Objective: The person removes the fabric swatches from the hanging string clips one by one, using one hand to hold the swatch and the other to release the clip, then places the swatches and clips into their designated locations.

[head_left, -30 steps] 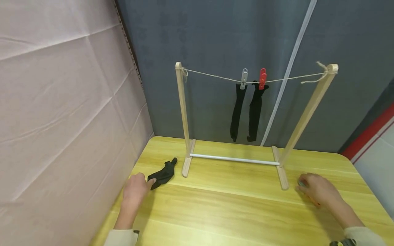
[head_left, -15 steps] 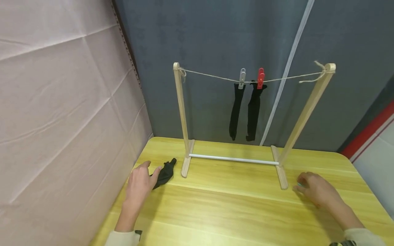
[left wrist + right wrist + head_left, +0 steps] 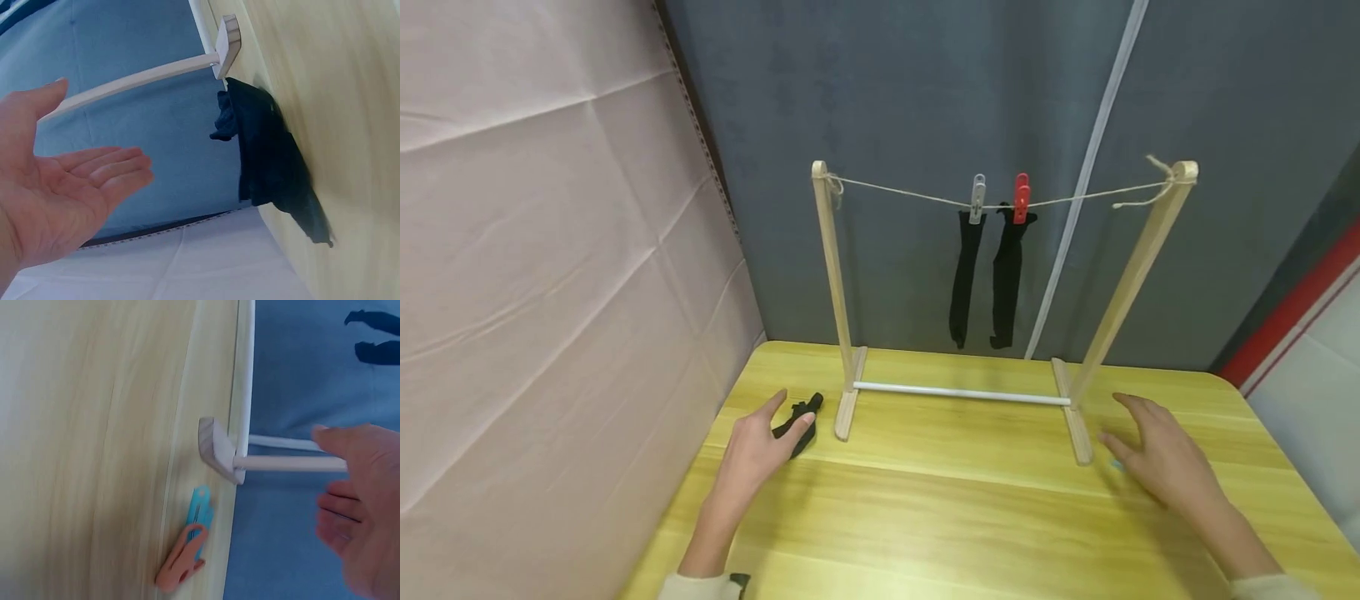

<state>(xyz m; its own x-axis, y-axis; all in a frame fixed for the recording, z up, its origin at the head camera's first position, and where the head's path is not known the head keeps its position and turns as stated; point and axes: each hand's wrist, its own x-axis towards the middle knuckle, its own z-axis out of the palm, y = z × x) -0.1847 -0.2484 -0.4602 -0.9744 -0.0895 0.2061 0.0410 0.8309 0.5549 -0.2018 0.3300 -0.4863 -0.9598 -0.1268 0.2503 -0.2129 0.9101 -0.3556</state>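
Note:
On the left of the table lies a crumpled black sock [image 3: 269, 150]. My left hand [image 3: 758, 446] is over it with thumb and fingers spread, holding nothing; the left wrist view shows the palm apart from the sock. Over on the right, my right hand [image 3: 1168, 458] hovers with thumb and fingers apart, nothing between them. Beneath it, a blue clothespin [image 3: 199, 509] and an orange clothespin [image 3: 180, 559] lie together on the table; in the head view the hand mostly hides them. Two black socks [image 3: 966, 279] hang from the string [image 3: 910, 193], clipped by a grey clothespin [image 3: 977, 200] and a red clothespin [image 3: 1022, 198].
A wooden rack stands at the back of the table [image 3: 925, 517], its left post [image 3: 832, 275] and right post [image 3: 1131, 287] carrying the string. A white rod [image 3: 962, 392] joins the feet. Pale cloth [image 3: 550, 292] walls the left side; a grey curtain hangs behind.
My left hand has let go of the sock and spread its fingers. The right hand has released the clothespins and opened, lifting slightly. The head view has shifted a little.

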